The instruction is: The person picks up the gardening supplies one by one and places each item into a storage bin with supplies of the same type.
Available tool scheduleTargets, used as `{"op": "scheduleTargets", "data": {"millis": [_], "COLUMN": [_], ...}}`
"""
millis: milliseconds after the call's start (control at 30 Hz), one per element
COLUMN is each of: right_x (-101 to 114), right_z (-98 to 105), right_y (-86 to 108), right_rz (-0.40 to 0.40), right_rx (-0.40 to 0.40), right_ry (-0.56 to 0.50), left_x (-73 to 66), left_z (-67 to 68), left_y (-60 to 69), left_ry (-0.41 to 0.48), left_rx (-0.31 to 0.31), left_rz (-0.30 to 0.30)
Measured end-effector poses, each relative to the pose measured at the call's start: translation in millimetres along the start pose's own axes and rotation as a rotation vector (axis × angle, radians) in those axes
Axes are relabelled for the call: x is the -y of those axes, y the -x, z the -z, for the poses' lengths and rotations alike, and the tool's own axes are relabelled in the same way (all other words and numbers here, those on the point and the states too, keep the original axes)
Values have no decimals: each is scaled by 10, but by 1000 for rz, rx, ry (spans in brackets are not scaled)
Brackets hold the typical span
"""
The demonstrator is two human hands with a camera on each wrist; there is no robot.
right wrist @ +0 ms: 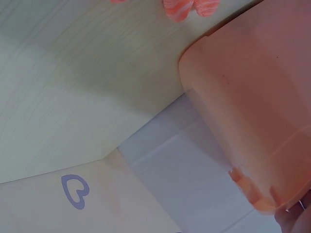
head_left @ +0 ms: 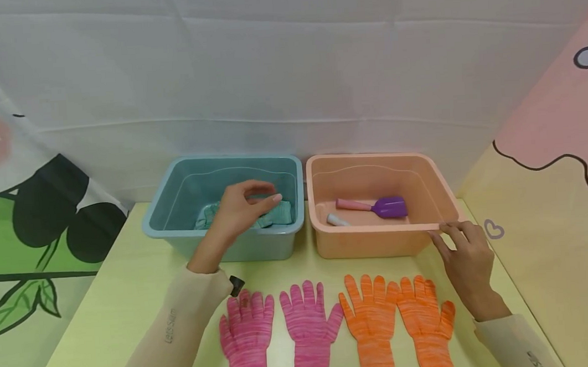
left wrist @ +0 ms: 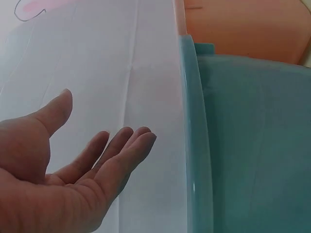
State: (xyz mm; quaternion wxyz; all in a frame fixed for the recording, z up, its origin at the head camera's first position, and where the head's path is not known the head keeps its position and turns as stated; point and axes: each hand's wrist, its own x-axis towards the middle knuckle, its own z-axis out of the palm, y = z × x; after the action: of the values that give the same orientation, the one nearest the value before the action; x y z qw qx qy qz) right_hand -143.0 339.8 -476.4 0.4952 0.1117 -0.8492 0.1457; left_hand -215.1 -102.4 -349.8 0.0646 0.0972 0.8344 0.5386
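My left hand hovers over the teal bin, its fingers loosely bent with nothing between them. Inside that bin lies teal-green knitted fabric, partly hidden behind the hand. In the left wrist view the left hand is apart from the teal bin's rim. At the front right corner of the peach bin, my right hand grips the rim between thumb and fingers. Only fingertips of the right hand show in the right wrist view. The peach bin holds a small purple shovel with a pink handle and a whitish cylinder.
Two pink gloves and two orange gloves lie flat in a row on the pale yellow table, in front of the bins. Behind the bins hangs a white cloth. A printed wall panel stands at the right.
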Motion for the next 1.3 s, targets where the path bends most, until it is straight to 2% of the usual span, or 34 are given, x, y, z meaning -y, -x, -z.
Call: {"op": "scheduleTargets", "data": {"millis": [400,533,767,900,967,1200,1300], "right_x": [-4,-3,10,8,6,-2,0], "right_z": [5,11,10,0,-4,4,9], "right_y": [23,21,7,5,5,17,20], "right_rz": [-4,-5,-19,-26,-29,-25,-24], "right_rx": [0,6,-5,-10,-8,13,12], "right_ry": [-3,-2,-12,-16,-20,-19,-17], "left_x": [234,309,398,456,499,650,705], "left_z": [297,415,632,751,801,936,971], "left_y": [282,348,448,496,519,621,663], "left_ry": [49,57,20,41,33,-55,-78], "left_rx": [-65,-91,-139,-177,-205,-291,-323], "left_rz": [41,62,74,75,77,137,130]}}
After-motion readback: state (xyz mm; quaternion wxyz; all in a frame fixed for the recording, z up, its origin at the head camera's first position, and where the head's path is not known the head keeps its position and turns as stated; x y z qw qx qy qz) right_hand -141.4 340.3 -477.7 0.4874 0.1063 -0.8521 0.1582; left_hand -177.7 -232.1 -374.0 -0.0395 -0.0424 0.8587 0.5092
